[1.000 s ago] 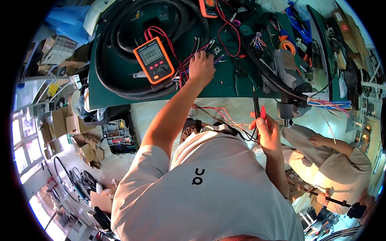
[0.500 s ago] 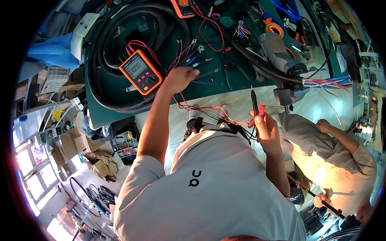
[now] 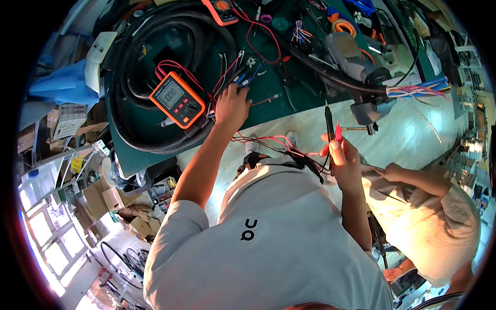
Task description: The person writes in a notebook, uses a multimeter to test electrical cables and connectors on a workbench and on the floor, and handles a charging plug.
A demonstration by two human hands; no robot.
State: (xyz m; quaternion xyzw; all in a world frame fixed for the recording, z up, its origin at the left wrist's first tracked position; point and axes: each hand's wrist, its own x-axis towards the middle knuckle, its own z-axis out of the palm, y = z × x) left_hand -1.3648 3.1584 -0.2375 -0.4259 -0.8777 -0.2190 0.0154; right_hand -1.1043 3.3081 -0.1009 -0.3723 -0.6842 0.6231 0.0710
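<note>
My right hand is closed around a black test probe and a red test probe, side by side with tips pointing up, off the table's front edge. Their red and black leads hang toward the left. Over the bench's front edge, my left hand has its fingers curled down on the wires fanning out of a thick black cable's end; its fingertips are partly hidden. Left of that hand, an orange multimeter with a lit display rests on the cable.
The thick black cable lies coiled on the green bench. Another cable's stripped wires jut past the right edge near a grey bench vise. Pliers and a second multimeter lie farther back. A co-worker is close on the right.
My left hand has turned and shifted slightly right, fingers now bent down over the wires. My right hand keeps both probes nearly in place. The co-worker's arm has moved toward me.
</note>
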